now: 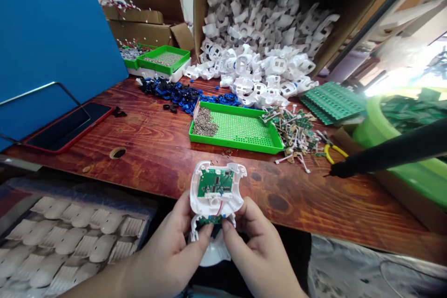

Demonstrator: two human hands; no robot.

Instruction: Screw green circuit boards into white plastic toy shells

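Note:
Between my two hands is a white plastic housing [195, 202] with a green circuit board [215, 182] set in its upper half. A short red wire runs down from the board to a second, smaller green board in the lower part. My left hand [178, 237] grips the housing's left side, thumb on the lower part. On the other side my right hand [253, 237] holds it likewise, its thumb pressed near the lower board. A further white piece [214, 253] hangs below the thumbs, partly hidden.
A green tray [240, 128] of small screws stands ahead, beside wired boards [296, 132] and yellow-handled pliers [333, 149]. White shells [258, 65] spill from a cardboard box. A black screwdriver [384, 153] juts in at right. White covers [73, 240] lie at lower left.

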